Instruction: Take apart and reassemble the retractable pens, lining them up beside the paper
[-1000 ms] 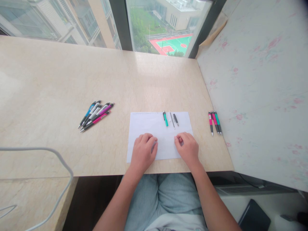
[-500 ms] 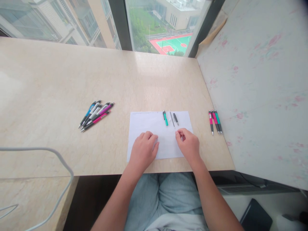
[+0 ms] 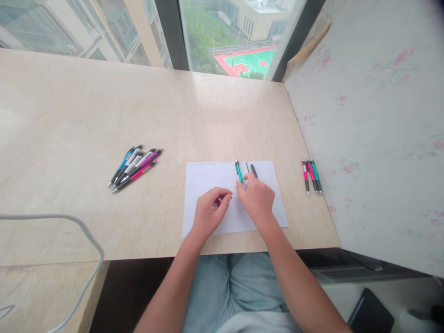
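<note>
Head view. A white sheet of paper (image 3: 208, 185) lies on the table (image 3: 173, 115) near its front edge. One pen lies on the sheet in pieces, side by side: green barrel (image 3: 239, 171), thin refill (image 3: 247, 166), black end piece (image 3: 254, 170).

- Right hand (image 3: 256, 199): fingers bent, tips at the near end of the refill, between barrel and end piece. Cannot tell whether it pinches the refill.
- Left hand (image 3: 210, 210): rests on the sheet, loosely curled, thumb and forefinger almost meeting. Cannot tell whether it holds anything.

Progress, as judged: the pieces are apart, none joined. Whole pens lie off the sheet: a pile of pens (image 3: 133, 167) well to the left, three pens (image 3: 312, 176) together at the right.
</note>
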Motion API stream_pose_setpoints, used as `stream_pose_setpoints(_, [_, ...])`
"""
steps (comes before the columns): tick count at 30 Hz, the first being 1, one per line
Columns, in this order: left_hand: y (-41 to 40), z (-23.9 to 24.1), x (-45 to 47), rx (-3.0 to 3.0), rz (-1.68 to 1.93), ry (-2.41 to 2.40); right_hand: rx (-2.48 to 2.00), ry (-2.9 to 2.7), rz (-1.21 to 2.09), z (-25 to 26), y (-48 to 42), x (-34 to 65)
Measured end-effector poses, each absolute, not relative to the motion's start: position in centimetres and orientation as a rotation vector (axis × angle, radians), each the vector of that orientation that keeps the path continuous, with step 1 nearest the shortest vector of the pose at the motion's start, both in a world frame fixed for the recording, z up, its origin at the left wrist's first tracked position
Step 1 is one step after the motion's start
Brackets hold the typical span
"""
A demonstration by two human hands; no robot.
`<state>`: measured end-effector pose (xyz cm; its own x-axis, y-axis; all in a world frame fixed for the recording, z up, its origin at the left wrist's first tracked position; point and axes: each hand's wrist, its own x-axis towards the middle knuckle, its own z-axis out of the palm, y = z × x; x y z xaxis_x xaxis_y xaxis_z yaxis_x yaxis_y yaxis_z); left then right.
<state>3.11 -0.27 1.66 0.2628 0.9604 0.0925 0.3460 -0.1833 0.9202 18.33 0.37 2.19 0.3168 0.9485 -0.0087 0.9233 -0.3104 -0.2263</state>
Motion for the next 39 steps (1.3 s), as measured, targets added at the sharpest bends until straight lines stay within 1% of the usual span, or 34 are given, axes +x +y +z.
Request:
stream_pose_setpoints(6, [-0.3,1.5,3.0,1.703,0.919,1.189,-2.451,-1.73,0.192,2.1,0.2,17.9])
stream_pose_setpoints(11, [-0.4,1.8,3.0,1.645,0.956,1.167,-2.356,-1.683,0.191,1.6,0.2,18.0])
stream_pose_setpoints(15, [-0.5,1.7,2.9,1.43,1.066,1.138,-2.096,-1.62,0.214,1.9,-0.6,18.3])
stream_pose_setpoints(20, [-0.6,1.9,2.7,1.096,1.13,1.021,-1.679,-1.651,0.372,3.2,-2.9,18.0])
stream_pose_setpoints(23, [-0.6,2.2,2.5,1.057,1.123,0.973,-1.572,-1.709,0.422,3.3,-3.9,17.8])
stream_pose_setpoints(35, [-0.7,1.6,2.4,0.859,1.138,0.885,-1.559,-1.718,0.438,3.0,-4.2,18.2])
stream_pose_setpoints(39, [-0.2,1.6,2.1,0.606,1.209,0.816,-1.816,-1.693,0.336,2.0,-3.4,19.5])
